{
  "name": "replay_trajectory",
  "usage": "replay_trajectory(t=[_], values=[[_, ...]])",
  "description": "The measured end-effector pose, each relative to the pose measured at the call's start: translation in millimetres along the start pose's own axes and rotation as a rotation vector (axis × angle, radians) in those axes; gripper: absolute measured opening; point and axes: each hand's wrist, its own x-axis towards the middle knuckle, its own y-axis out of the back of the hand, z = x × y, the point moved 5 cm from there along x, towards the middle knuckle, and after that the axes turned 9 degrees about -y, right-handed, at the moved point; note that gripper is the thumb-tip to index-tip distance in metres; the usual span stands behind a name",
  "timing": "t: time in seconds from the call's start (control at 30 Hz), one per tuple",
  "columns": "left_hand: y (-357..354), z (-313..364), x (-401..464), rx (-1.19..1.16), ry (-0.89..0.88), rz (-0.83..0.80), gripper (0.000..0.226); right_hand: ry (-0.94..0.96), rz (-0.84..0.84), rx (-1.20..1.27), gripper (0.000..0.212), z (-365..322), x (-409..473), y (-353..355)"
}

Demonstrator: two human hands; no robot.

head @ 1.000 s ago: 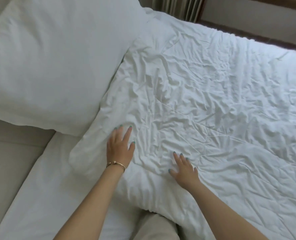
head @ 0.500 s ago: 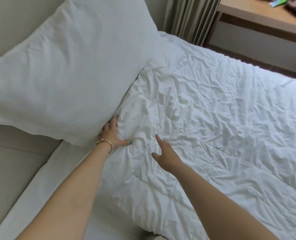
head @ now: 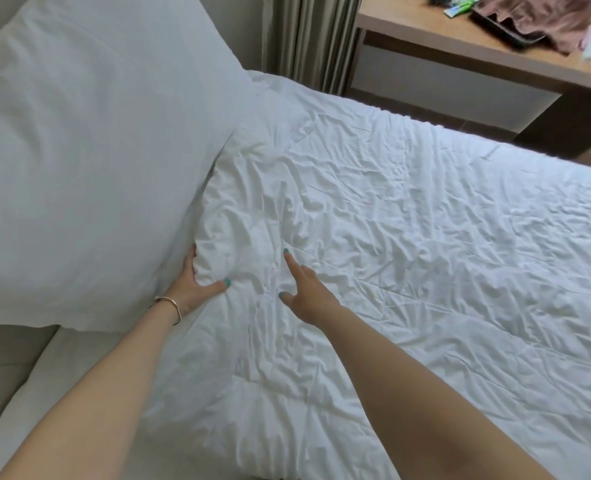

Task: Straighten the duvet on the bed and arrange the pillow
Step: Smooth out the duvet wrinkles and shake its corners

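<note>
A wrinkled white duvet [head: 408,258] covers the bed. A large white pillow [head: 90,161] leans against the headboard at the left, its lower side meeting the duvet's top edge. My left hand [head: 192,284], with a thin bracelet at the wrist, grips that top edge beside the pillow: the thumb lies on top and the fingers are tucked behind the fold. My right hand [head: 304,292] is over the duvet just to the right, index finger stretched forward onto the fabric and thumb out; its other fingers are hidden.
A beige padded headboard [head: 7,362] and a strip of white sheet [head: 55,379] show at the lower left. Grey curtains [head: 308,39] hang behind the bed. A wooden desk [head: 460,39] with a dark tray and pink cloth stands at the far right.
My left hand slid from lying flat on the duvet up to its top edge by the pillow and took hold. My right hand moved forward, index finger out. The view tilted up.
</note>
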Motion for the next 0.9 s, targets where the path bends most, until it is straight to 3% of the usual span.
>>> replay_trajectory(t=[0.37, 0.73, 0.9], values=[[-148.5, 120.1, -66.0, 0.095, -0.255, -0.302, 0.096, 0.2, 0.086, 0.371, 0.07, 55.3, -53.0, 54.9], [-388.9, 228.2, -166.0, -0.023, -0.408, -0.481, 0.088, 0.028, 0.245, 0.593, 0.06, 266.5, -150.3, 143.2], [-492.5, 224.8, -194.1, 0.086, -0.29, -0.481, 0.092, -0.088, 0.164, 0.615, 0.057, 351.4, -179.6, 151.9]])
